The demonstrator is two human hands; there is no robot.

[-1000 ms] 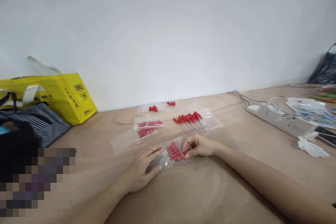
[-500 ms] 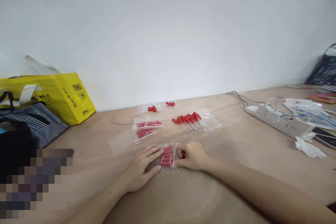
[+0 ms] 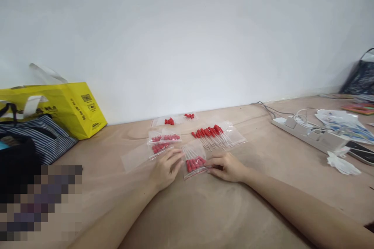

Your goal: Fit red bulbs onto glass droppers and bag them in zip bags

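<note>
A clear zip bag [image 3: 195, 164] holding several red-headed white sticks lies between my two hands. Its red heads point toward me and the white stems point away. My left hand [image 3: 165, 169] has its fingers and thumb closed at the bag's left edge. At the right edge, near the seal, the thumb and fingers of my right hand [image 3: 229, 166] pinch the bag. Just beyond, loose red-headed sticks [image 3: 209, 134] lie in a row on another clear bag [image 3: 238, 134]. More filled zip bags [image 3: 160, 147] overlap to the left, beside my left fingers.
Two more bags with red heads [image 3: 169, 121] lie near the wall. A flat clear bag [image 3: 136, 157] rests on the left. A yellow bag [image 3: 87, 105] and a striped bag [image 3: 48, 136] stand at left. At right are a power strip [image 3: 309, 134], crumpled tissue [image 3: 341, 163] and phone [image 3: 362, 151].
The held bag has turned, its red heads now toward me and stems away, and has shifted slightly away and right. Both hands have moved with it.
</note>
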